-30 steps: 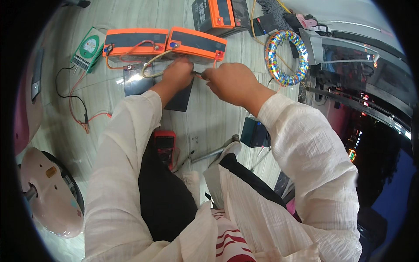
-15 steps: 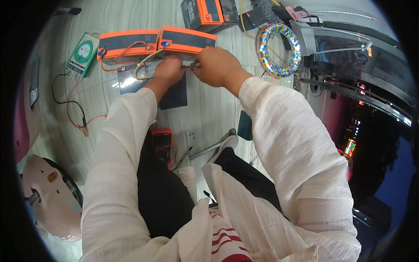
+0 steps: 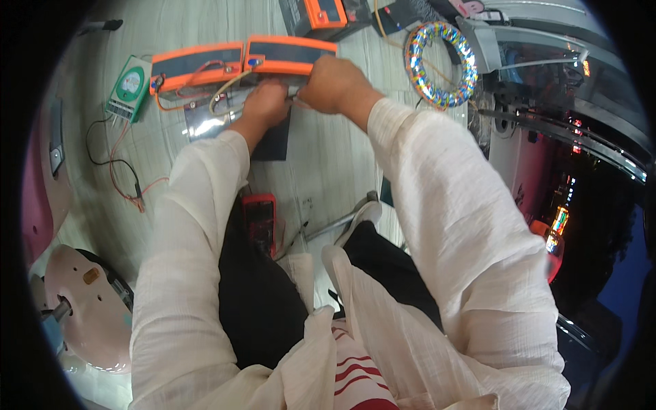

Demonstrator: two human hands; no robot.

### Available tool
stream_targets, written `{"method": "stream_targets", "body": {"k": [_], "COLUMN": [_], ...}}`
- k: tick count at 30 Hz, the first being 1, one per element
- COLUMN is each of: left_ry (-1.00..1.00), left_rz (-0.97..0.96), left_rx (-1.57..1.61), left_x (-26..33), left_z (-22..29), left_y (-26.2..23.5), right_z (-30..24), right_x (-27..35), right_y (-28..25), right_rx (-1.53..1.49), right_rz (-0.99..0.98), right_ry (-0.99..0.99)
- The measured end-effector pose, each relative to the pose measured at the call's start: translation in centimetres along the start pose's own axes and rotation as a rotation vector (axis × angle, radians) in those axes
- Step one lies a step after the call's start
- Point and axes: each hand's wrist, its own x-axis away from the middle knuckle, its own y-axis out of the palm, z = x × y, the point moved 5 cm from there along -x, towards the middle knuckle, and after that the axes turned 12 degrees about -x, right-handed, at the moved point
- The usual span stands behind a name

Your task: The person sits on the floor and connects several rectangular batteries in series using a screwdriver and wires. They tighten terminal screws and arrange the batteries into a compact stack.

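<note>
On the far left, a pale pink shell (image 3: 96, 301) is standing on the floor (image 3: 335, 157). Beyond it, a green meter (image 3: 130, 85) is lying face up, its black and red leads (image 3: 113, 164) trailing toward the person. Next along, the left orange-topped battery (image 3: 195, 66) is standing end to end with the right orange-topped battery (image 3: 290, 56); a red wire (image 3: 201, 72) is curving over the front of the left one.

A tan cable (image 3: 214, 102) is looping from the blue terminal of the right battery and running in under the left hand (image 3: 266, 101), which is curling closed around its end, just in front of that battery. A dark block (image 3: 273, 140) is lying below this hand, partly hidden by it. The red multimeter (image 3: 260, 215) is resting nearer the person, beside the leg.

The right hand (image 3: 333, 85) is covering the right battery's near right corner, its fingers bending tightly round a slim piece (image 3: 294, 100), too blurred to identify, that is showing between the two hands. Farther right, a shiny multicoloured ring (image 3: 412, 61) is lying well apart from both hands.
</note>
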Motion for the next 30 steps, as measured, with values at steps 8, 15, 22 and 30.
{"method": "stream_targets", "body": {"k": [8, 15, 22, 30], "left_ry": [0.101, 0.093, 0.19, 0.192], "left_rz": [0.084, 0.151, 0.161, 0.278], "left_rx": [-0.097, -0.027, 0.057, 0.165], "left_x": [-0.2, 0.1, 1.9, 5.0], "left_z": [0.4, 1.6, 0.0, -1.0], "left_y": [-1.0, -0.9, -1.4, -7.5], "right_z": [2.3, 1.9, 6.6, 23.4], "right_x": [-0.6, -0.9, 6.7, 12.6], "right_y": [3.1, 0.0, -2.9, 17.3], "right_rx": [-0.03, 0.118, -0.453, -2.046], "right_rz": [-0.005, -0.048, 0.009, 0.077], "right_ry": [-0.105, -0.017, -0.14, 0.581]}}
